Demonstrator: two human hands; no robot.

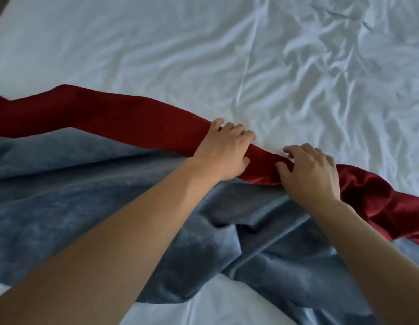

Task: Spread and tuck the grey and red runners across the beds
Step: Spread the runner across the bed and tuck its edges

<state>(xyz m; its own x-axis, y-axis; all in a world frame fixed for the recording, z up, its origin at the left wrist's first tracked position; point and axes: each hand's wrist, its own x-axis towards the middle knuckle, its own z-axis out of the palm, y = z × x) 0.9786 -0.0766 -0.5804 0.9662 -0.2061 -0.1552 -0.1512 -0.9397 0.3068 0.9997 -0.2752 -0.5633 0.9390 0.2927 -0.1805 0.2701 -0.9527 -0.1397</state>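
1. White bed sheet (203, 55), creased and rumpled most of all beyond the right hand, fills the far part of the view and shows again below the forearms.
2. Left hand (223, 152) lies on the red runner (110, 116) with its fingers curled over the runner's far edge and its thumb pressed against the near side, gripping the cloth.
3. Right hand (309, 171) sits just beside the left one, apart from it by a short span of red cloth; its fingers are bent and its thumb and forefinger pinch a fold of the same runner.
4. From the left hand the red runner stretches flat and broad away to that hand's outer side; past the right hand it bunches into shiny folds.
5. Grey runner (86, 184) lies under both wrists and forearms, nearer the person than the red one, its far edge touching the red cloth.
6. Below the right forearm the grey cloth is heaped in loose folds.
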